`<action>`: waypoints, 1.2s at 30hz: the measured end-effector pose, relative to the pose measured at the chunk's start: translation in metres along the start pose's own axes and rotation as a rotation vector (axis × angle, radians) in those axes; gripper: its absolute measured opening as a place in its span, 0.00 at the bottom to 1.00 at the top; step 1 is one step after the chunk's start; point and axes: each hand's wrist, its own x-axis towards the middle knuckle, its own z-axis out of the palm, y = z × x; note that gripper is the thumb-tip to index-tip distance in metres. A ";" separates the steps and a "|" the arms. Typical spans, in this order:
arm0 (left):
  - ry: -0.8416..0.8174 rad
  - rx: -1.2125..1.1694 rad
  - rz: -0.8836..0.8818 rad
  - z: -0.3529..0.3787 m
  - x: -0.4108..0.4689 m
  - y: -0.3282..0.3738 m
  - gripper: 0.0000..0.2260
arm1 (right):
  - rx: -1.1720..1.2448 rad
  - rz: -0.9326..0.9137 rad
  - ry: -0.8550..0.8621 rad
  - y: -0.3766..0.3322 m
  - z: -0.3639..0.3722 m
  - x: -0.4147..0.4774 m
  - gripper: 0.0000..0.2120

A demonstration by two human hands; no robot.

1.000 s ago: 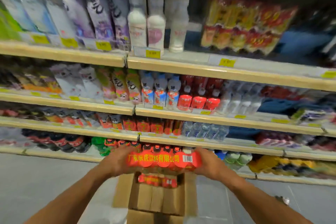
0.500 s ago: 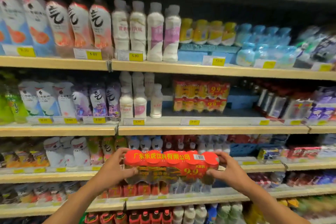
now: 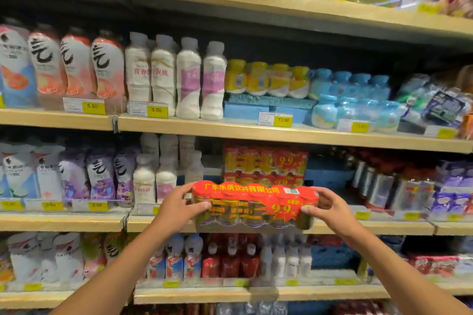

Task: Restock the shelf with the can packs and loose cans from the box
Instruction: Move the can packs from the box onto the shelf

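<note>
I hold a shrink-wrapped can pack [image 3: 253, 206] with red tops, yellow lettering and a 9.9 starburst, lengthwise in front of the shelf. My left hand [image 3: 176, 208] grips its left end and my right hand [image 3: 329, 206] grips its right end. Directly behind it, stacked packs of the same kind [image 3: 265, 162] sit on the wooden shelf [image 3: 371, 226]. The box is out of view.
White bottles [image 3: 153, 179] stand left of the stacked packs, a blue crate [image 3: 325, 171] and silver cans [image 3: 378, 184] to their right. Shelves above and below are filled with bottles [image 3: 189, 79] and yellow price tags [image 3: 156, 110].
Both hands have lifted the pack from over the box up to the level of the shelf with the matching packs. My view has tilted upward, so the box and floor have left the frame.
</note>
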 end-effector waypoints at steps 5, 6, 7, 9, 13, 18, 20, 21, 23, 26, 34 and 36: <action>0.070 0.060 0.001 0.030 0.050 0.006 0.24 | -0.009 -0.047 0.005 0.008 -0.023 0.051 0.41; 0.087 0.063 -0.014 0.037 0.057 0.007 0.25 | -0.021 -0.046 0.007 0.010 -0.026 0.060 0.40; 0.102 0.060 -0.039 0.044 0.063 0.008 0.26 | -0.024 -0.038 0.008 0.014 -0.030 0.069 0.37; 0.122 0.078 -0.062 0.056 0.072 0.007 0.23 | -0.031 -0.030 -0.002 0.021 -0.035 0.082 0.30; 0.130 0.167 -0.076 0.074 0.088 0.003 0.10 | -0.063 0.013 0.007 0.040 -0.042 0.106 0.22; 0.129 0.276 -0.093 0.081 0.094 -0.001 0.12 | -0.123 0.048 -0.013 0.058 -0.037 0.118 0.18; 0.114 0.319 -0.133 0.081 0.095 -0.004 0.11 | -0.160 0.065 -0.028 0.065 -0.034 0.121 0.18; 0.104 0.327 -0.153 0.081 0.097 -0.008 0.11 | -0.195 0.071 -0.028 0.068 -0.033 0.123 0.19; 0.089 0.354 -0.188 0.080 0.099 -0.017 0.13 | -0.235 0.089 -0.048 0.072 -0.030 0.125 0.22; 0.073 0.359 -0.215 0.082 0.102 -0.028 0.14 | -0.259 0.108 -0.076 0.076 -0.027 0.128 0.20; 0.106 0.383 -0.252 0.091 0.111 -0.026 0.11 | -0.379 0.125 -0.067 0.078 -0.024 0.143 0.18; 0.131 0.419 -0.274 0.095 0.115 -0.026 0.10 | -0.416 0.163 -0.030 0.080 -0.022 0.148 0.19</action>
